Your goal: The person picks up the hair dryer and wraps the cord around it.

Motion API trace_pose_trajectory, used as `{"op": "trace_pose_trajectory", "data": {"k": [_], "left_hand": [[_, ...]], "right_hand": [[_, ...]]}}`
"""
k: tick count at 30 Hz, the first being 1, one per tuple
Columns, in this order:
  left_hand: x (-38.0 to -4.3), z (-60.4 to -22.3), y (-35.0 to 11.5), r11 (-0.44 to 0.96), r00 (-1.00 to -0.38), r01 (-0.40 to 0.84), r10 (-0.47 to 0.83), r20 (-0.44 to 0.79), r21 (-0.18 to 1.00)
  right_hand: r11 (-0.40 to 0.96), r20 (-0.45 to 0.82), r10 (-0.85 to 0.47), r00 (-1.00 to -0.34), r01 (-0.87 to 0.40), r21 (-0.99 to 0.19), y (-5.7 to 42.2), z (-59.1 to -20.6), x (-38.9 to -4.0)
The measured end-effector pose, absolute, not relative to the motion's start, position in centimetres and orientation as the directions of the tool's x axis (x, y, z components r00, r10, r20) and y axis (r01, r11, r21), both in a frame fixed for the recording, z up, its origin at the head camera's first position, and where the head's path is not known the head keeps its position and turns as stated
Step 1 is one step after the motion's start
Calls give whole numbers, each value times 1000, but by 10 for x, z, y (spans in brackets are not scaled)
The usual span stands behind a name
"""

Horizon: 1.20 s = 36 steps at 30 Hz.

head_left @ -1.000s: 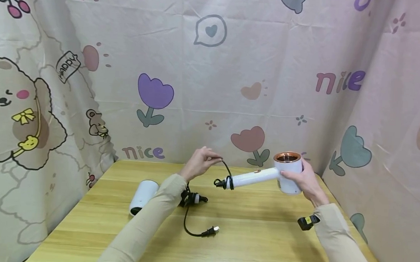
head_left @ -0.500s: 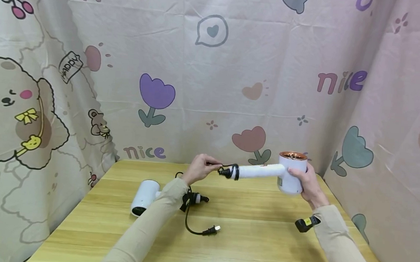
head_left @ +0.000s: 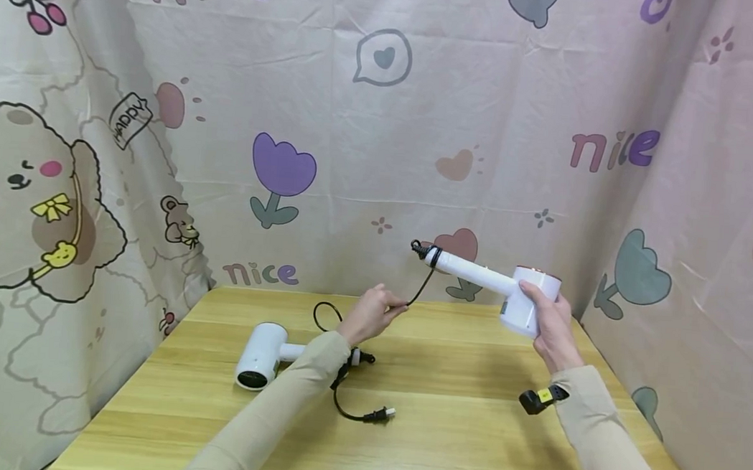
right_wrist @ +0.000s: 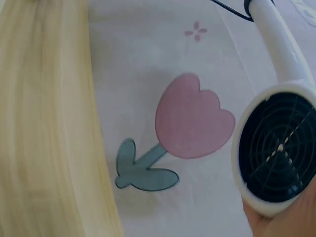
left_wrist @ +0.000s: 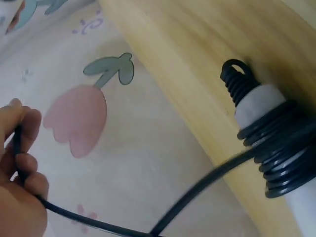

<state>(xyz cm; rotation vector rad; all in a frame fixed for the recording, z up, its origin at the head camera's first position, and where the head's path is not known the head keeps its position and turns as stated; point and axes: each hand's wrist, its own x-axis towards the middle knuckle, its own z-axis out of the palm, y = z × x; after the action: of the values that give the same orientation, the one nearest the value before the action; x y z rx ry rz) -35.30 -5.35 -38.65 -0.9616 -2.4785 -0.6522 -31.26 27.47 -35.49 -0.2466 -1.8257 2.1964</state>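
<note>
My right hand (head_left: 557, 329) grips a white hair dryer (head_left: 519, 310) by its barrel, above the table's right side. Its handle (head_left: 478, 273) points left and slightly up, with black cord looped round the end. My left hand (head_left: 369, 314) pinches the free stretch of that cord (head_left: 421, 288), which slopes up to the handle. In the right wrist view the barrel's round dark grille (right_wrist: 279, 148) shows. A second white hair dryer (head_left: 262, 354) lies on the left, its handle partly behind my left forearm. Black cord coils (left_wrist: 281, 153) wrap that handle in the left wrist view.
A two-pin plug (head_left: 378, 415) on a black cord lies on the wooden table (head_left: 454, 441), near its middle. A patterned cloth (head_left: 381, 156) hangs behind and at both sides. A small black camera (head_left: 542, 400) sits on the right wrist.
The held hair dryer's handle end has swung upward, and the barrel has tipped so its copper rim turns away. My left hand has moved slightly right and down, still pinching the cord.
</note>
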Motion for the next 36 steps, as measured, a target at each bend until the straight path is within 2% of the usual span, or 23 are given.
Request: {"op": "trace_pose_trajectory", "data": {"k": [4,8,13,18,23,28,36], "left_hand": [[-347,-390,-49,652,-569,754,587,575,80],[-343,-392,-45,653,-524,757,623,581,-17],[-337,-392,-43,663,-532,746,647,546,-59],[-336,-392,-47,686,-549,719,657,517,-108],[-339,-387,-54,689,-501,704,656,565,-175],[-344,-377,-61,703,-471,690,618,630,-173],[-354,-360,-71,739,-547,670,555,627,-69]], "right_hand": [[-100,46,387,-921,-92,-991,273,-352,-316],[-28,60,406,-912,-78,-997,272,-353,-317],[111,106,446,-889,-62,-992,268,-357,-318],[311,221,461,-859,-77,-947,263,-362,-316],[487,337,449,-827,-89,-869,260,-362,-314],[539,370,413,-832,-104,-836,261,-363,-314],[621,391,297,-871,-134,-772,269,-363,-312]]}}
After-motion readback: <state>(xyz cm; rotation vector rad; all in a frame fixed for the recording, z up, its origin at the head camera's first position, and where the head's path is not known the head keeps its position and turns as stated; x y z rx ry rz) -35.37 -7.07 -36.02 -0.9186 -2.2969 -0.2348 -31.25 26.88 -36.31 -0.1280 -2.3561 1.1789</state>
